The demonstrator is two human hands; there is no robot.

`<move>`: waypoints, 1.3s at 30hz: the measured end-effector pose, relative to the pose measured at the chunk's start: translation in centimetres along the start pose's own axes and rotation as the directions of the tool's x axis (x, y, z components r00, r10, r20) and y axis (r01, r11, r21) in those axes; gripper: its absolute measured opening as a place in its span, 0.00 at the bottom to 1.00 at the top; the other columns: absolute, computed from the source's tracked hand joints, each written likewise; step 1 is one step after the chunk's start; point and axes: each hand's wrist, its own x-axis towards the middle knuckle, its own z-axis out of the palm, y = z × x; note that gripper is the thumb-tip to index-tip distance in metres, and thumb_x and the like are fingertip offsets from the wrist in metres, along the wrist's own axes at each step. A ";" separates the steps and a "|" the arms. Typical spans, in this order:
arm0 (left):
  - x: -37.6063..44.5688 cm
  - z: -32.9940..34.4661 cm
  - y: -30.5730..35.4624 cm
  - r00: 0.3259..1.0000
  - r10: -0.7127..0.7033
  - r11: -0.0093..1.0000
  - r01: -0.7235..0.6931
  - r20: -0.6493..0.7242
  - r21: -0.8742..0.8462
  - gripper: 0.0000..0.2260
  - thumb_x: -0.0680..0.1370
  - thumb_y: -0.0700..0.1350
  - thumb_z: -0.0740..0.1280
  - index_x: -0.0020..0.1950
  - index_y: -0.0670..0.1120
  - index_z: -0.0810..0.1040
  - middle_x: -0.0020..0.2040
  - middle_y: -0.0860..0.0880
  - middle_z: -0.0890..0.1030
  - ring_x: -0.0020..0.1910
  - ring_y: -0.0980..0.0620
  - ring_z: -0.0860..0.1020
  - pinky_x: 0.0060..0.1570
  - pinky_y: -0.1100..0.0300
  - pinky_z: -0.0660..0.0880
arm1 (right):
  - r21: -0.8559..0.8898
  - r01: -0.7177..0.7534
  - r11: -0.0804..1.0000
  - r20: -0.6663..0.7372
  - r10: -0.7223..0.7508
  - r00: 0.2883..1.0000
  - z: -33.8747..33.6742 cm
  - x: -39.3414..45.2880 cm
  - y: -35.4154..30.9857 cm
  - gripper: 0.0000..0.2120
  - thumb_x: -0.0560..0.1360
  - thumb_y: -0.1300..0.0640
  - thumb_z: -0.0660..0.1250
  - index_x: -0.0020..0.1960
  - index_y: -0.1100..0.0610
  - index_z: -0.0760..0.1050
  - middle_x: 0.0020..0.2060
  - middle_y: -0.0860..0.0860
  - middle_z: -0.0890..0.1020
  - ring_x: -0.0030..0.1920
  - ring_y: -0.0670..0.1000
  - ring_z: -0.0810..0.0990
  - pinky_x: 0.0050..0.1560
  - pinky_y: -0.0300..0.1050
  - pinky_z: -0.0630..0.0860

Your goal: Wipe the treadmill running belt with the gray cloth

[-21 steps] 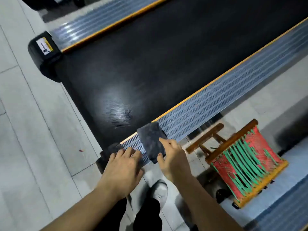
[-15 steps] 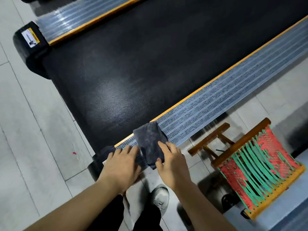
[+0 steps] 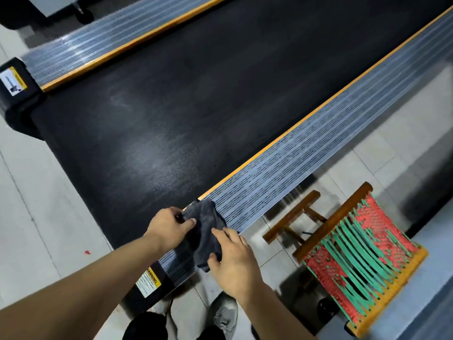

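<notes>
Both hands now pinch the bunched gray cloth [image 3: 204, 231] on the side rail [image 3: 282, 173]; a loose grip risks dropping it short of the running belt [image 3: 171, 106].

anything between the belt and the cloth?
Head view: an orange strip edges the belt; the cloth lies beyond it on the ribbed rail.

The belt [image 3: 196, 106] is black with a fine woven texture. Both side rails [image 3: 306, 153] are grey, ribbed lengthwise, edged with a yellow-orange stripe. The cloth [image 3: 206, 229] is dark grey. The stool [image 3: 362, 256] has a brown wooden frame and a red seat crossed by green straps. The floor [image 3: 36, 204] is pale grey tile.
</notes>
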 end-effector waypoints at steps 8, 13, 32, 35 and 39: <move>-7.0 -1.2 2.8 0.975 0.221 0.973 -0.219 0.016 -0.070 0.13 0.72 0.56 0.71 0.46 0.51 0.72 0.39 0.50 0.80 0.39 0.45 0.78 0.49 0.45 0.78 | 0.077 0.003 0.997 -0.057 0.002 0.998 -3.7 -3.4 -0.8 0.27 0.77 0.51 0.64 0.74 0.48 0.64 0.68 0.46 0.71 0.68 0.50 0.70 0.70 0.47 0.67; -13.2 -4.7 5.7 0.957 0.274 0.921 -0.289 -0.093 -0.259 0.10 0.73 0.54 0.72 0.45 0.55 0.72 0.38 0.51 0.83 0.38 0.46 0.84 0.46 0.41 0.82 | 0.165 0.069 0.984 -0.118 -0.050 0.992 -9.9 -6.7 -3.2 0.27 0.76 0.52 0.66 0.74 0.46 0.64 0.68 0.48 0.72 0.67 0.53 0.72 0.67 0.52 0.70; -33.8 -21.3 21.8 0.956 0.170 0.700 -0.288 -0.239 -0.653 0.06 0.80 0.45 0.69 0.48 0.45 0.74 0.38 0.43 0.80 0.33 0.46 0.80 0.40 0.51 0.80 | 0.100 0.358 0.928 -0.255 -0.324 0.911 -33.0 -19.3 -19.2 0.45 0.73 0.45 0.71 0.78 0.34 0.44 0.75 0.45 0.61 0.76 0.46 0.60 0.72 0.56 0.64; -34.4 -23.7 23.1 0.971 0.138 0.618 -0.237 -0.193 -0.749 0.05 0.81 0.42 0.67 0.47 0.42 0.74 0.38 0.40 0.76 0.28 0.48 0.78 0.39 0.51 0.78 | 0.120 0.376 0.919 -0.189 -0.351 0.917 -36.2 -19.5 -21.3 0.44 0.74 0.48 0.70 0.77 0.31 0.45 0.74 0.44 0.63 0.74 0.47 0.64 0.69 0.57 0.69; -33.9 -26.6 24.5 0.983 0.129 0.514 -0.180 -0.132 -0.839 0.05 0.81 0.42 0.67 0.52 0.40 0.76 0.47 0.39 0.75 0.42 0.44 0.78 0.35 0.57 0.80 | 0.123 0.381 0.916 -0.150 -0.362 0.920 -39.4 -18.8 -24.0 0.44 0.74 0.49 0.71 0.75 0.28 0.44 0.74 0.43 0.61 0.75 0.46 0.64 0.69 0.56 0.71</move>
